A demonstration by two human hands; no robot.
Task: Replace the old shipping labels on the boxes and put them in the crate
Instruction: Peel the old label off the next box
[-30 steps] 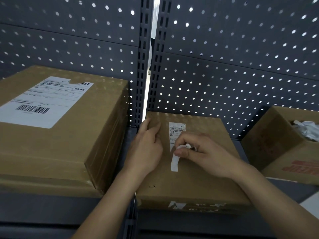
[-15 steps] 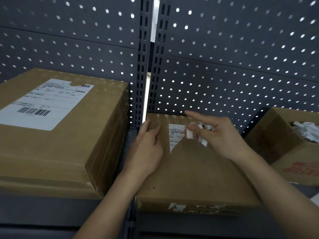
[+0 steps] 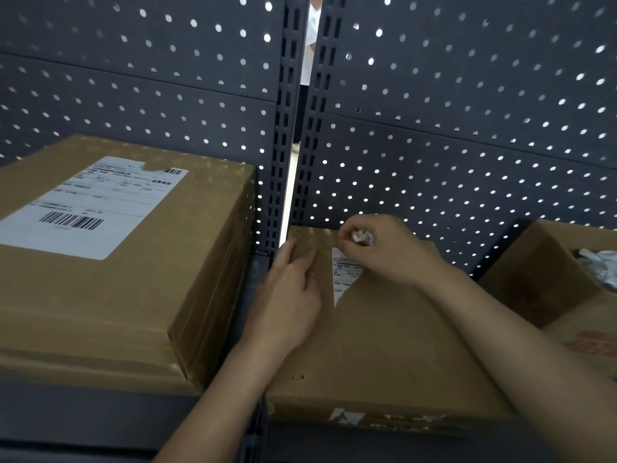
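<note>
Pinning box (image 3: 384, 345) under flat left hand (image 3: 290, 295); pinching crumpled scrap (image 3: 362, 236) in right hand (image 3: 394, 255); best peeling torn label (image 3: 344, 272) low, slowly.

A dark grey perforated left panel (image 3: 133, 78) and a matching right panel (image 3: 467, 95) are standing as the back wall of a metal rack, each built of sheets meeting at level seams, and bright spots of light are shining through their round holes. Between them two slotted uprights (image 3: 284, 128) are running from top to bottom side by side, and the narrow gap (image 3: 289, 195) between them is letting through a bright strip of light from the space behind. Below, the dark grey shelf (image 3: 83, 419) is stretching along the bottom edge on both sides of the uprights, lying in dim shade.
</note>
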